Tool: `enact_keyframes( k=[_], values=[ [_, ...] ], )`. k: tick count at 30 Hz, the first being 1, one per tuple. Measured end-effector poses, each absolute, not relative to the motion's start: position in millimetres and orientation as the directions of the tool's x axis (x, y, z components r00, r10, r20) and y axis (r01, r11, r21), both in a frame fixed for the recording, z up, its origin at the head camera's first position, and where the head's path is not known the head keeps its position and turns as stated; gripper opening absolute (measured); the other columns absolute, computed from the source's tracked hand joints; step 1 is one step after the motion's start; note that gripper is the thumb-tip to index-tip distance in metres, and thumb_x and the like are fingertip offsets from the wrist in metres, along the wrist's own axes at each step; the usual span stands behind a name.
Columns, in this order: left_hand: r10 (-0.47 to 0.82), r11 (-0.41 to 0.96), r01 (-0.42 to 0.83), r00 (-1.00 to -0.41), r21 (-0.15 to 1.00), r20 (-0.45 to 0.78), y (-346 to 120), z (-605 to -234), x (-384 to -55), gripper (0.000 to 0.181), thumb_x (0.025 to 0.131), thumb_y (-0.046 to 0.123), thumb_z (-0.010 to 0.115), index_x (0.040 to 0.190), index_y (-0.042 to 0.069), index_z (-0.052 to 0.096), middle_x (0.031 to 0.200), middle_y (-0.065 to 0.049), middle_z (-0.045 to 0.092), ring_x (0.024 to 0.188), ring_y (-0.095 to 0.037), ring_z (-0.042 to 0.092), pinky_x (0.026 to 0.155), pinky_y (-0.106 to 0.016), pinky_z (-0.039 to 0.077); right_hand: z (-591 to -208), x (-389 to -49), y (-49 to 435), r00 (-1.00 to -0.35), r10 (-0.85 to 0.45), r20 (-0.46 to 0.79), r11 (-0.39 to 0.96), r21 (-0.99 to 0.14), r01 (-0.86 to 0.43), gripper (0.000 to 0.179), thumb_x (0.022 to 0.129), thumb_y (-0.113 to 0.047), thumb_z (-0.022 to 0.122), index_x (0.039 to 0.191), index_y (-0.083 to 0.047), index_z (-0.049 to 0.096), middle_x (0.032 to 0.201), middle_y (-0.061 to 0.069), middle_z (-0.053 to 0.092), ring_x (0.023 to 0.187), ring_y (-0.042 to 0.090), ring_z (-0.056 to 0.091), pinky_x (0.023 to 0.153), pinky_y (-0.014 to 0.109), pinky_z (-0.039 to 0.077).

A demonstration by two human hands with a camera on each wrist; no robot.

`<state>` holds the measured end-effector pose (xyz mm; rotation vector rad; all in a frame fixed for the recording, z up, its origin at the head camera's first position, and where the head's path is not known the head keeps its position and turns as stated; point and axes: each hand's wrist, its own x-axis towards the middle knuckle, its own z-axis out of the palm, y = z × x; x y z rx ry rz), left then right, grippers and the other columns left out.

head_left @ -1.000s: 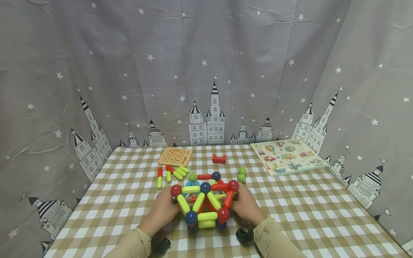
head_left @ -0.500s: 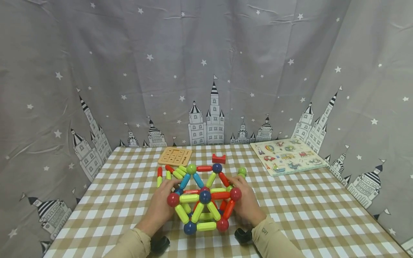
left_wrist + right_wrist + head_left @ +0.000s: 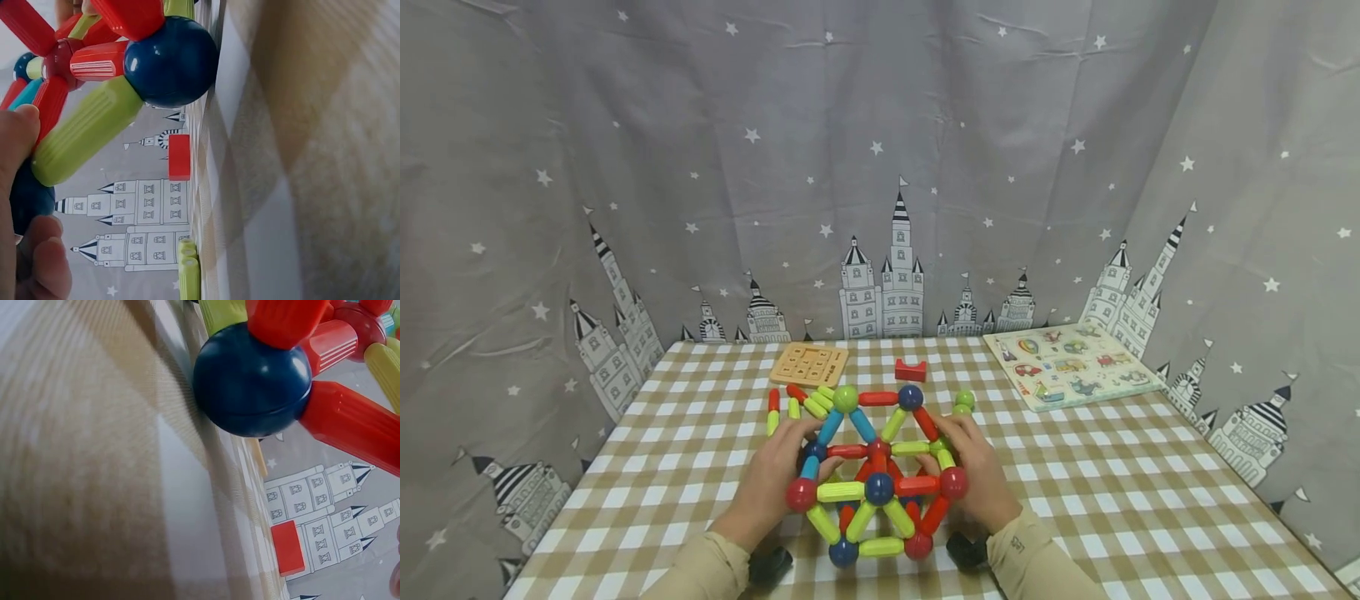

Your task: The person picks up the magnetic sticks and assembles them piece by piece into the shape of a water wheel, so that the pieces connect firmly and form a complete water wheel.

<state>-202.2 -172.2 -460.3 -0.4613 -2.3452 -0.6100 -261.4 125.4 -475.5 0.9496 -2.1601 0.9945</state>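
Observation:
Both hands hold a cage-like magnetic ball-and-stick model (image 3: 880,488), built of red, yellow-green and light blue rods joined by red, dark blue and green balls. My left hand (image 3: 767,483) grips its left side; in the left wrist view the thumb and fingers (image 3: 51,259) close round a dark blue ball (image 3: 32,199). My right hand (image 3: 977,479) grips the right side near a green ball, its fingertips partly hidden behind rods. Low on the model, a dark blue ball (image 3: 253,381) sits right at the tablecloth in the right wrist view.
Loose magnetic rods (image 3: 773,410) lie behind the left hand, and green balls (image 3: 964,400) behind the right. Farther back are a wooden number puzzle (image 3: 809,364), a red block (image 3: 910,370) and a picture puzzle board (image 3: 1071,365). A checked cloth (image 3: 1112,500) covers the table.
The model has tipped toward me between both hands: its far green and blue balls have risen into fuller view, while its near balls have moved lower. The loose pieces have stayed put.

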Motion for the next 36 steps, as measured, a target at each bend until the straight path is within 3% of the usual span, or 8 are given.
enact_keyframes(
  k=[5, 11, 20, 22, 25, 28, 32, 36],
  values=[
    [0.235, 0.832, 0.518, -0.652, 0.197, 0.721, -173, -460, -202, 0.06, 0.079, 0.031, 0.091, 0.124, 0.007, 0.058, 0.106, -0.004, 0.06, 0.086, -0.008, 0.064, 0.075, -0.025, 0.061, -477, -262, 130, -0.49, -0.383, 0.783, 0.426, -0.321, -0.846, 0.064, 0.082, -0.017, 0.088, 0.139, -0.009, 0.06, 0.116, 0.004, 0.06, 0.09, 0.011, 0.066, 0.079, 0.017, 0.057],
    [0.295, 0.841, 0.531, -0.607, 0.101, 0.738, -174, -461, -201, 0.056, 0.082, 0.035, 0.089, 0.121, 0.008, 0.06, 0.106, -0.004, 0.058, 0.084, -0.009, 0.065, 0.077, -0.028, 0.061, -477, -264, 132, -0.365, -0.415, 0.833, 0.408, -0.188, -0.894, 0.063, 0.079, -0.013, 0.088, 0.136, -0.003, 0.061, 0.115, 0.01, 0.061, 0.091, 0.018, 0.071, 0.082, 0.024, 0.059],
    [0.282, 0.852, 0.511, -0.632, 0.115, 0.721, -174, -463, -200, 0.074, 0.069, 0.031, 0.097, 0.129, 0.009, 0.06, 0.114, -0.005, 0.059, 0.089, -0.012, 0.069, 0.077, -0.028, 0.061, -479, -264, 134, -0.405, -0.431, 0.806, 0.411, -0.225, -0.884, 0.068, 0.08, -0.018, 0.089, 0.14, -0.008, 0.058, 0.121, 0.007, 0.061, 0.097, 0.015, 0.071, 0.087, 0.023, 0.058],
    [0.26, 0.84, 0.508, -0.684, 0.19, 0.682, -176, -464, -200, 0.077, 0.071, 0.029, 0.097, 0.135, 0.011, 0.057, 0.119, -0.005, 0.059, 0.088, -0.011, 0.068, 0.077, -0.027, 0.061, -479, -264, 134, -0.434, -0.441, 0.785, 0.407, -0.256, -0.877, 0.072, 0.08, -0.018, 0.09, 0.143, -0.01, 0.056, 0.122, 0.005, 0.06, 0.097, 0.013, 0.069, 0.083, 0.019, 0.057],
    [0.188, 0.791, 0.45, -0.824, 0.416, 0.534, -181, -464, -197, 0.081, 0.076, 0.018, 0.092, 0.144, 0.016, 0.048, 0.129, -0.006, 0.058, 0.083, -0.009, 0.063, 0.071, -0.023, 0.058, -477, -263, 136, -0.491, -0.476, 0.73, 0.404, -0.314, -0.859, 0.08, 0.08, -0.015, 0.089, 0.149, -0.012, 0.049, 0.127, 0.005, 0.059, 0.096, 0.011, 0.066, 0.075, 0.017, 0.057],
    [0.063, 0.66, 0.277, -0.947, 0.699, 0.316, -188, -461, -191, 0.073, 0.085, 0.002, 0.074, 0.148, 0.019, 0.041, 0.135, -0.006, 0.057, 0.073, -0.012, 0.057, 0.062, -0.024, 0.052, -474, -262, 140, -0.559, -0.524, 0.643, 0.407, -0.387, -0.827, 0.093, 0.077, -0.012, 0.088, 0.156, -0.014, 0.04, 0.135, 0.006, 0.057, 0.096, 0.011, 0.06, 0.07, 0.022, 0.056],
    [-0.026, 0.352, 0.113, -0.991, 0.929, 0.131, -194, -453, -186, 0.049, 0.099, 0.004, 0.053, 0.146, 0.015, 0.046, 0.137, -0.014, 0.058, 0.068, -0.021, 0.06, 0.058, -0.029, 0.053, -470, -262, 150, -0.657, -0.543, 0.523, 0.419, -0.51, -0.751, 0.094, 0.075, 0.003, 0.075, 0.158, -0.023, 0.039, 0.135, 0.004, 0.058, 0.092, 0.01, 0.058, 0.07, 0.025, 0.054],
    [0.048, 0.19, 0.069, -0.997, 0.979, 0.061, -191, -443, -184, 0.048, 0.103, 0.021, 0.063, 0.147, 0.012, 0.048, 0.144, -0.02, 0.053, 0.068, -0.022, 0.063, 0.059, -0.031, 0.057, -470, -265, 156, -0.741, -0.441, 0.507, 0.345, -0.666, -0.661, 0.076, 0.074, 0.02, 0.048, 0.141, -0.014, 0.058, 0.118, 0.006, 0.066, 0.077, 0.018, 0.063, 0.063, 0.024, 0.05]
  ],
)
